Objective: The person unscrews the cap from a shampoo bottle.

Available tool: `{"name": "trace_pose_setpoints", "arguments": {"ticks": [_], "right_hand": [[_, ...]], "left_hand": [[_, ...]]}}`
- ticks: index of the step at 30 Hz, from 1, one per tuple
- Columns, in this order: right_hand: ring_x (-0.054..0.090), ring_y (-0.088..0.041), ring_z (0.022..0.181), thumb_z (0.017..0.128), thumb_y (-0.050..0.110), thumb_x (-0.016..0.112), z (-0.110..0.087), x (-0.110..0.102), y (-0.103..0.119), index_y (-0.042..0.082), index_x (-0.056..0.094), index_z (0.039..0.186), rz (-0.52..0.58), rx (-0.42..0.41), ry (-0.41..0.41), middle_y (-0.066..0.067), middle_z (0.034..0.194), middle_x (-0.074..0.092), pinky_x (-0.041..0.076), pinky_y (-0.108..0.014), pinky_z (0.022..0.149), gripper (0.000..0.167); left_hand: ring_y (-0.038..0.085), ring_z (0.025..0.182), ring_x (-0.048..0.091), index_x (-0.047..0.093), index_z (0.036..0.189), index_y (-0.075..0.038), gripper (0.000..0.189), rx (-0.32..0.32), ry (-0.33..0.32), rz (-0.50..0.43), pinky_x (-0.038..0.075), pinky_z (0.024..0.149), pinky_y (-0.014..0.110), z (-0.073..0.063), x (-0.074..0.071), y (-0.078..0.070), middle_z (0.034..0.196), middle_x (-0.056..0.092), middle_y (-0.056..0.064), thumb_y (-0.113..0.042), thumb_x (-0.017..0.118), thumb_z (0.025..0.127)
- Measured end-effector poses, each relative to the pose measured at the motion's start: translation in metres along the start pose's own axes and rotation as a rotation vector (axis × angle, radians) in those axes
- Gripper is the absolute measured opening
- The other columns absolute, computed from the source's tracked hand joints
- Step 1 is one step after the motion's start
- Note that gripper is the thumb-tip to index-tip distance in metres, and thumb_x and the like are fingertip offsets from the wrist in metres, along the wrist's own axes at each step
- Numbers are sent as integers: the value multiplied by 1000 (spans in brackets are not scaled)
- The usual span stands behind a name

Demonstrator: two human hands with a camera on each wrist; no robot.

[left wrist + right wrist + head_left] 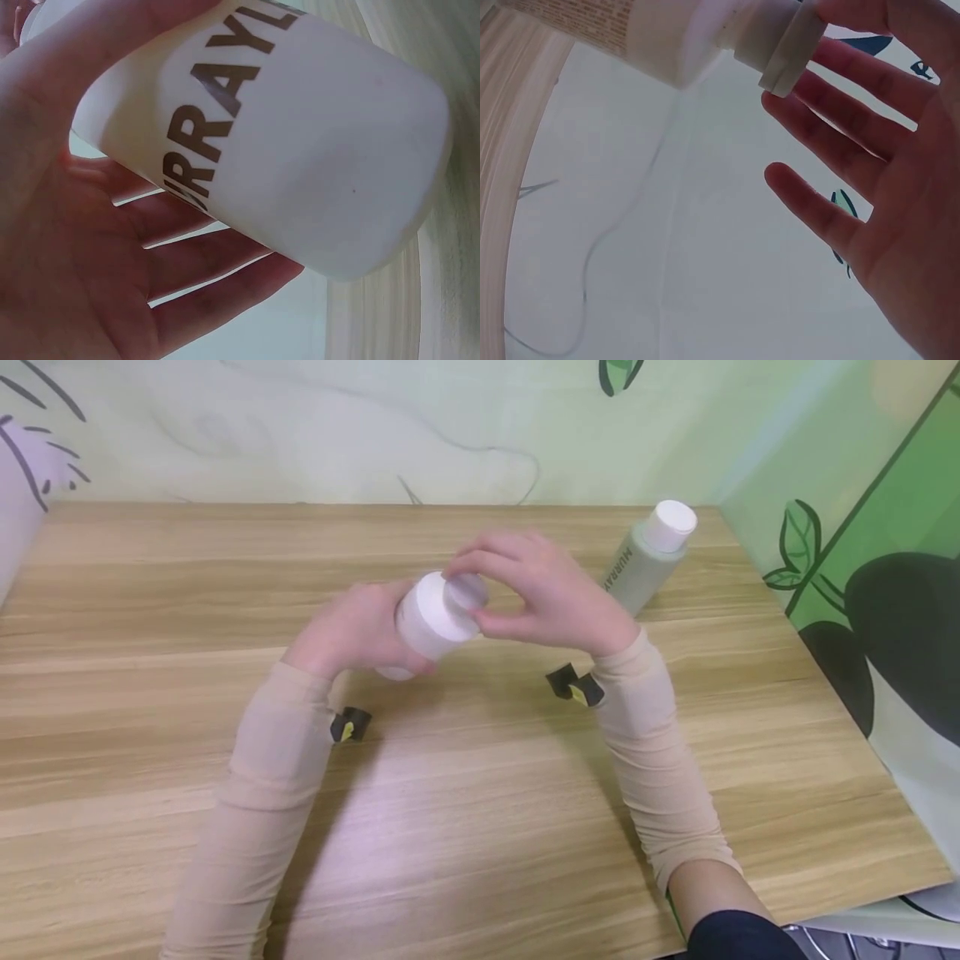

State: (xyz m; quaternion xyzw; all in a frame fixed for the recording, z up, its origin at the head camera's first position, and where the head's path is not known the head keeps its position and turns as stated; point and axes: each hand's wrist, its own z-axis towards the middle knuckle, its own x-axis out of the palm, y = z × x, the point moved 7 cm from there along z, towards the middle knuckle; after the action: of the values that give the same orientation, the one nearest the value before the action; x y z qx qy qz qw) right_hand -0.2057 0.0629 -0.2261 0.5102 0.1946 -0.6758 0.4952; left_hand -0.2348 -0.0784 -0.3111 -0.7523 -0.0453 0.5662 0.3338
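A white bottle (pixel 431 625) with dark block lettering on its side is held tilted over the table by my left hand (pixel 358 627). In the left wrist view, the thumb wraps over the bottle (pixel 337 142) and the fingers lie behind it. My right hand (pixel 543 589) pinches the white cap (pixel 467 593) at the bottle's top between thumb and fingers. From the right wrist, the cap (pixel 791 52) shows at the fingertips, at the end of the bottle's neck, with the little finger held apart from it.
A pale green bottle (pixel 645 560) with a white cap and dark lettering stands behind the right forearm. The wooden table (pixel 465 827) meets a pale green painted wall (pixel 300 435) at the back. Small black-and-yellow pieces (pixel 351 724) show beside the sleeves.
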Motion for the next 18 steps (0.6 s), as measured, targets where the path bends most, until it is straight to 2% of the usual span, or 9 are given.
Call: {"name": "trace_pose_setpoints", "arguments": {"ticks": [5,8,15,18], "right_hand": [[58,-25,114,82,14,70,-1,1,1,7,64,117,10,-25,23,-10,121,65,43,-43,98,37],[59,-25,113,83,17,73,-1,-1,0,5,64,118,30,-30,4,-11,119,66,45,-39,99,39],[64,-21,93,83,24,76,0,-6,-3,2,68,106,14,-8,-67,-8,101,70,51,-32,86,33],[64,-21,93,84,24,75,0,-5,-2,3,68,105,6,-24,-62,-8,101,70,51,-33,86,31]], "left_hand": [[29,97,64,54,124,-12,70,-3,10,5,51,88,47,-2,0,-1,111,67,11,-32,84,64],[28,97,64,54,123,-12,70,3,12,0,51,89,47,-2,0,-2,111,67,11,-32,85,64],[28,96,64,56,122,-13,70,15,3,-15,52,89,46,-1,1,-2,109,68,10,-31,86,62],[27,95,64,56,121,-12,68,21,4,-2,52,88,45,0,1,-3,108,68,10,-32,85,62]]}}
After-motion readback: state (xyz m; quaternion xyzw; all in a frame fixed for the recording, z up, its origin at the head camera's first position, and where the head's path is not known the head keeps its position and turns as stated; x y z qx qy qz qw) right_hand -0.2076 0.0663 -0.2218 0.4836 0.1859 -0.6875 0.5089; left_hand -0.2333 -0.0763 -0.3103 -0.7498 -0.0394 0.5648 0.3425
